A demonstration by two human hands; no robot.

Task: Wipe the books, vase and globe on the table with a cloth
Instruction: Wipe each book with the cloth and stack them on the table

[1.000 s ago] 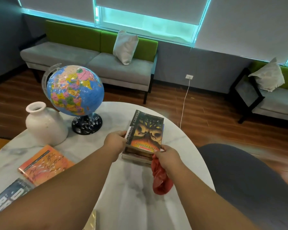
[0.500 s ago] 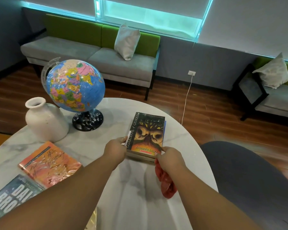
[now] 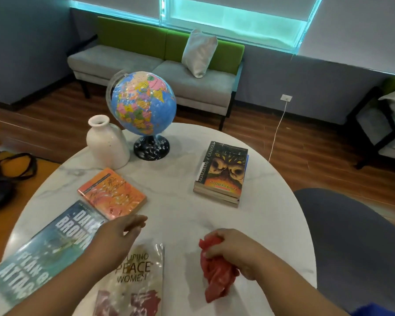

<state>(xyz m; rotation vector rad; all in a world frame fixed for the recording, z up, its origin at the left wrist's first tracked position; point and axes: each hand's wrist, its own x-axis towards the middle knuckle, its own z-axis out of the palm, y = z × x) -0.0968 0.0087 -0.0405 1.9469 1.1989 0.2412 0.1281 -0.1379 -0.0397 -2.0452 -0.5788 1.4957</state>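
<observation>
My right hand (image 3: 234, 252) grips a crumpled red cloth (image 3: 214, 267) just above the white marble table (image 3: 183, 179). My left hand (image 3: 116, 236) hovers with loose fingers, holding nothing, over the near books. A small stack with a dark owl-cover book (image 3: 224, 169) on top lies to the right, untouched. An orange book (image 3: 111, 193), a large blue book (image 3: 43, 252) and a plastic-wrapped pale book (image 3: 137, 279) lie at the near left. The white vase (image 3: 106, 143) and the globe (image 3: 144, 106) stand at the far left.
A dark rounded chair back (image 3: 351, 247) sits at the table's right edge. A black bag (image 3: 2, 179) lies on the floor to the left. A grey and green sofa (image 3: 160, 69) and a second seat (image 3: 388, 124) stand by the far wall.
Both hands have let go of the stack with the owl-cover book and drawn back toward me. The view has tilted down and left, showing the near books.
</observation>
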